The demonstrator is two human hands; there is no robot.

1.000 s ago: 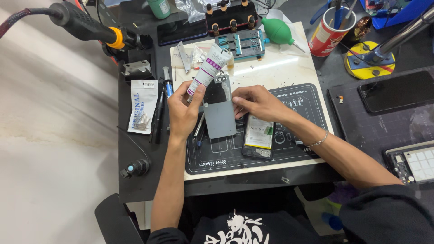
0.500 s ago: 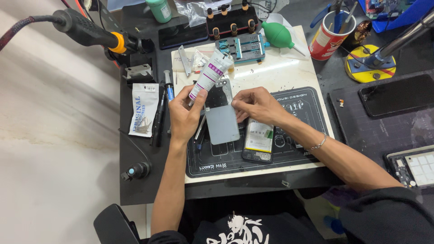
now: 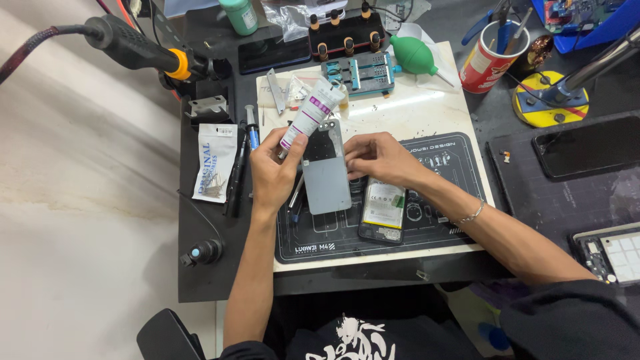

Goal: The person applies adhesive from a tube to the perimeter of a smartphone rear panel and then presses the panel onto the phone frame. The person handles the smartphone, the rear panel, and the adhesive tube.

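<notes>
Dark workbench seen from above, with a black repair mat (image 3: 400, 240) laid over a pale board; at its centre a grey phone back cover (image 3: 327, 177) is held just above the mat, its long axis running away from the person, camera end at the far side, tilted slightly. The left hand (image 3: 275, 175) comes up from below with the forearm nearly straight, fingers clasping both the cover's left edge and a white glue tube (image 3: 312, 113); the tube slants up and to the right, its cap end over the cover's far corner. The right hand (image 3: 380, 157) reaches in from the right, wrist bent, fingertips pinching the cover's right edge. Just beside the cover, under the right wrist, an opened phone (image 3: 382, 212) lies flat on the mat, battery showing; farther off sit a green air blower (image 3: 413, 57), a red cup of tools (image 3: 490, 57) and a hot-air handle (image 3: 140, 50) at far left.
</notes>
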